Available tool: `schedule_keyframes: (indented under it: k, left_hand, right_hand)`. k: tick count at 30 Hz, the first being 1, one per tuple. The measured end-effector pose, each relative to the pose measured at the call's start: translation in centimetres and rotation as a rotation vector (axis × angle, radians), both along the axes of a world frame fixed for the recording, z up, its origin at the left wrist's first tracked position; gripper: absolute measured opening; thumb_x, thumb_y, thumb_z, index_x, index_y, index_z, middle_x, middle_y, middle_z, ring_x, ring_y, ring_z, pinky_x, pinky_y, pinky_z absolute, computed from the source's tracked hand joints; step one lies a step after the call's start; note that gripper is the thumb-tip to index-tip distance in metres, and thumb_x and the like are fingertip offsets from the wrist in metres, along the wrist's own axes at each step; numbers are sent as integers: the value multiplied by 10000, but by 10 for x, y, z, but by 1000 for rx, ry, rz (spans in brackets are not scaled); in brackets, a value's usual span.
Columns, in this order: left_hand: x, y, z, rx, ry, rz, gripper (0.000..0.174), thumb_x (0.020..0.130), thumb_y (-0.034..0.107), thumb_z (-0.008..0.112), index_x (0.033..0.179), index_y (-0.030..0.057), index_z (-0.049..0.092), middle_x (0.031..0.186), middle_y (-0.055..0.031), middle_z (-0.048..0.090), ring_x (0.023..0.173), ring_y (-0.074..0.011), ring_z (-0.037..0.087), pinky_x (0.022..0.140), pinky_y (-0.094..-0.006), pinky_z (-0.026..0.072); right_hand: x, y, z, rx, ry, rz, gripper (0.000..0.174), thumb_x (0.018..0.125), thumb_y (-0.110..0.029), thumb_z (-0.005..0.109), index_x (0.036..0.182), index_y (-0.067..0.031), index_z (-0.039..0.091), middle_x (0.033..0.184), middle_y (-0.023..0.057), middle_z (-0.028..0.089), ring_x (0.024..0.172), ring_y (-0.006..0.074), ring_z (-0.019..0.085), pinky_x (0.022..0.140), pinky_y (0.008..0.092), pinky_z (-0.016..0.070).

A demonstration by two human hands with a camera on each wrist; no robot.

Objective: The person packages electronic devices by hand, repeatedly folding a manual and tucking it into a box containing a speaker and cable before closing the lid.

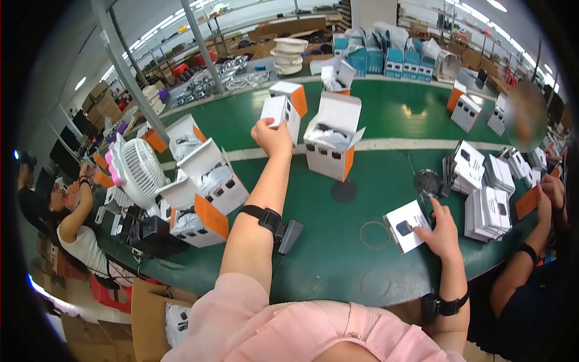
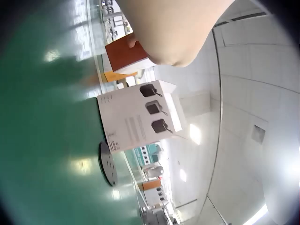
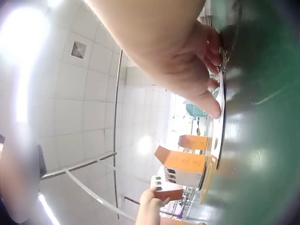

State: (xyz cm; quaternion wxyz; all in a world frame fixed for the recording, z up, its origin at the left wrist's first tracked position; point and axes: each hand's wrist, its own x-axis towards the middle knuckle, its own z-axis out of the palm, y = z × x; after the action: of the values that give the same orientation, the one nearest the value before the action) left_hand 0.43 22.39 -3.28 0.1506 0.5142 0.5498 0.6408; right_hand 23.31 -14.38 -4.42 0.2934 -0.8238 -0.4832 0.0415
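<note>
My left hand (image 1: 274, 137) reaches across the green table and grips a closed white carton (image 1: 277, 110) with pictures on its side. In the right wrist view this carton (image 3: 169, 194) also shows an orange-brown face. To its right stands an open white-and-orange carton (image 1: 329, 151), flaps up, with bagged contents (image 1: 330, 136) inside. My right hand (image 1: 443, 232) is over a white printed booklet (image 1: 407, 226) lying on the table. Its thumb rests on the cover, and the other fingers extend past the booklet's far edge. In the right wrist view the booklet (image 3: 218, 126) is nearly edge-on.
Several open cartons (image 1: 220, 184) and a white fan (image 1: 137, 172) stand at left. Stacks of booklets (image 1: 487, 214) lie at right, beside a dark round object (image 1: 429, 182). A black disc (image 1: 344, 192) and a thin ring (image 1: 375, 235) lie mid-table. Other people work at both sides.
</note>
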Motion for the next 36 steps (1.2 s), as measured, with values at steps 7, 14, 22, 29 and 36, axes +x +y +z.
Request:
schedule_keyframes:
  k: [7, 14, 22, 29, 36]
  left_hand:
    - [3, 42, -8, 14, 16, -265, 213, 741, 38, 690, 922, 66, 581, 1153, -136, 470, 766, -218, 562, 796, -342, 467]
    - [19, 52, -17, 37, 402, -134, 384, 799, 89, 616, 1181, 106, 573, 1394, -245, 293, 1240, -394, 375, 1041, -366, 322]
    - [-23, -99, 44, 218, -34, -630, 196, 866, 81, 592, 1056, 37, 580, 1253, -126, 426, 1190, -240, 439, 864, -330, 484]
    - [-44, -199, 39, -15, -10, -1158, 103, 829, -29, 586, 926, 0, 608, 1182, -101, 470, 1019, -150, 522, 767, -259, 473]
    - [-36, -215, 9, -157, 49, -1345, 107, 820, -29, 610, 917, 11, 627, 1166, -101, 489, 952, -144, 557, 755, -253, 479]
  right_hand:
    - [-3, 5, 8, 16, -32, 186, 534, 622, -238, 740, 1109, -61, 612, 1007, 135, 546, 973, 321, 541, 830, 390, 453]
    - [8, 3, 2, 13, -82, 255, 664, 594, -262, 766, 1192, -45, 574, 1084, 143, 538, 1056, 305, 518, 891, 369, 436]
    - [13, 11, 9, -256, 82, 194, 768, 573, -322, 814, 1233, -65, 518, 1033, 169, 516, 968, 318, 534, 847, 371, 452]
    - [18, 35, 21, -562, 17, 172, 726, 491, -391, 854, 1094, -98, 578, 1125, 196, 497, 1007, 348, 558, 827, 385, 482]
    - [0, 9, 21, -345, 221, -32, 1064, 554, -237, 846, 1428, -79, 260, 1168, 239, 526, 1030, 373, 570, 858, 389, 481]
